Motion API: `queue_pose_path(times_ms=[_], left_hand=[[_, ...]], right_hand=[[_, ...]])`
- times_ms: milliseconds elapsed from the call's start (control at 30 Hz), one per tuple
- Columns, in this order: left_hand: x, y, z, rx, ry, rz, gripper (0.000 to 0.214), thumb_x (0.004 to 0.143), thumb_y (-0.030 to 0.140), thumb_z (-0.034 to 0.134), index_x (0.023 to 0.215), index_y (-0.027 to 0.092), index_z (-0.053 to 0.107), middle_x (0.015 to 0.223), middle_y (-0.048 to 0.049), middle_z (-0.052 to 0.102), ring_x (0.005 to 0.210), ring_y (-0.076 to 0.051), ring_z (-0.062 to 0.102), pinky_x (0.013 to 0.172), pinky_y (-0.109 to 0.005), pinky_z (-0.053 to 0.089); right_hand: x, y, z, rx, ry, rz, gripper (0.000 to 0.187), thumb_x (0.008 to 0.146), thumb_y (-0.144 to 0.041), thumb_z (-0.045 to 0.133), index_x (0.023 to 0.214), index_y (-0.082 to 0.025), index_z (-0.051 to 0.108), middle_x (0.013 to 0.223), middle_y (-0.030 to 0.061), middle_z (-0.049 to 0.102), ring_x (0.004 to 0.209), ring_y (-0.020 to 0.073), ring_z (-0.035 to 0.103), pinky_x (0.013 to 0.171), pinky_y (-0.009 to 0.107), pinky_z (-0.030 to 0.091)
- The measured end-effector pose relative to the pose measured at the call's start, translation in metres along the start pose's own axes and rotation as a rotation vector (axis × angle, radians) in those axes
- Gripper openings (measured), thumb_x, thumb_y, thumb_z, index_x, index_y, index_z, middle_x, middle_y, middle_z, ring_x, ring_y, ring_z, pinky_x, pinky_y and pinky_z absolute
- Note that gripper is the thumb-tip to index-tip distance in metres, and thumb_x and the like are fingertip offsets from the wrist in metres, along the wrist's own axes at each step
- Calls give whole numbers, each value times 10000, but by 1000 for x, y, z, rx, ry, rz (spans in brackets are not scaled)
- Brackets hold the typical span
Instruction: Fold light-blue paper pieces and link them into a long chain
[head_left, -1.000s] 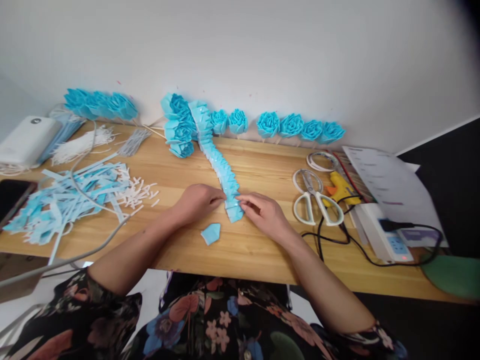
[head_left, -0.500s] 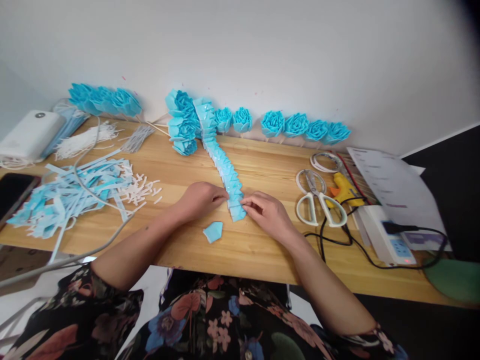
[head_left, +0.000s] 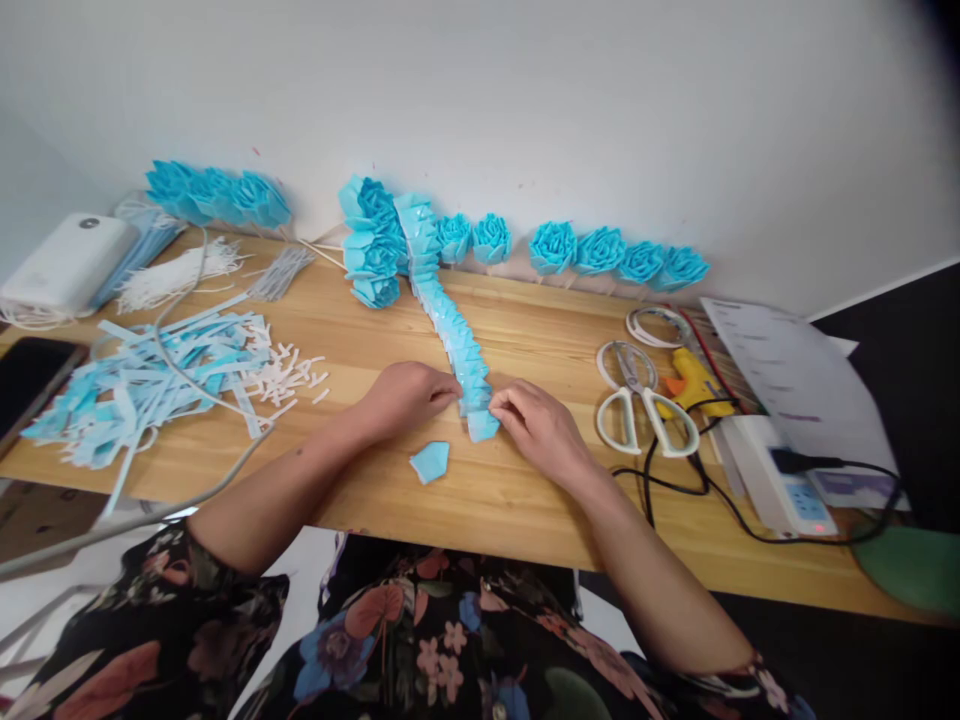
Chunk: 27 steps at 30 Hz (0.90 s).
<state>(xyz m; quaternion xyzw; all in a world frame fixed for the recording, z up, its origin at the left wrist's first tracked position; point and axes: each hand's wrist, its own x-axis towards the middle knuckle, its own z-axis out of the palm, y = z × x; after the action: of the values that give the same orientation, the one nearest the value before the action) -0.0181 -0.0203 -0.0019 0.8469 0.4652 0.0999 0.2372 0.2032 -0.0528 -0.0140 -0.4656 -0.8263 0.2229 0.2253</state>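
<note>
A long strip of overlapping light-blue petals [head_left: 455,330], with shiny clear tape along it, runs from the wall toward me. My left hand [head_left: 411,400] is closed in a pinch at the left edge of its near end. On the opposite edge, the thumb and fingers of my right hand [head_left: 538,428] pinch the strip too. The fingertips hide exactly what lies between them. Just below my left hand, one loose blue petal piece [head_left: 430,462] lies flat on the wooden table [head_left: 360,350].
Blue flowers [head_left: 600,250] on sticks line the wall. White-handled scissors [head_left: 646,410], a tape roll [head_left: 658,327], a yellow glue gun [head_left: 694,380] and a power strip [head_left: 776,475] are right. Blue-white scraps [head_left: 165,380], a phone [head_left: 34,380] and a cable [head_left: 180,505] are left.
The whole view has shifted slightly, so things sit a little further right. Both hands stay at the strip's near end, with hardly any visible movement.
</note>
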Motion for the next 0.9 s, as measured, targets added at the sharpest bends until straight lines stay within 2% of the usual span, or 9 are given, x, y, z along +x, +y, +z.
queue_pose_path(times_ms=[200,500,700,900], left_hand=[[1,0,0,-1,24,21,241,845,207,488,847,225,728,809,-17,734,720,-153,627,616,-215,374],[0,1,0,23,10,18,245,857,216,477,888,227,720,852,-23,734,753,-161,638,628,-226,381],[0,0,1,41,-6,34,277,906,352,466,903,216,708,868,-40,732,755,-172,636,617,-234,362],[0,5,-2,44,-20,-8,262,862,428,541,935,230,696,818,-22,717,717,-164,621,601,-235,344]], right_hand=[[2,-3,6,-39,42,27,93,899,-195,499,847,-229,568,877,33,642,855,199,574,729,300,413],[2,-3,6,-80,33,40,110,895,-197,490,829,-230,572,865,39,639,847,204,576,732,312,421],[3,-4,7,-115,26,38,107,899,-199,495,830,-227,571,871,38,636,843,199,576,725,302,419],[2,-4,9,-131,50,31,111,897,-201,498,839,-233,587,856,35,639,831,195,580,700,293,417]])
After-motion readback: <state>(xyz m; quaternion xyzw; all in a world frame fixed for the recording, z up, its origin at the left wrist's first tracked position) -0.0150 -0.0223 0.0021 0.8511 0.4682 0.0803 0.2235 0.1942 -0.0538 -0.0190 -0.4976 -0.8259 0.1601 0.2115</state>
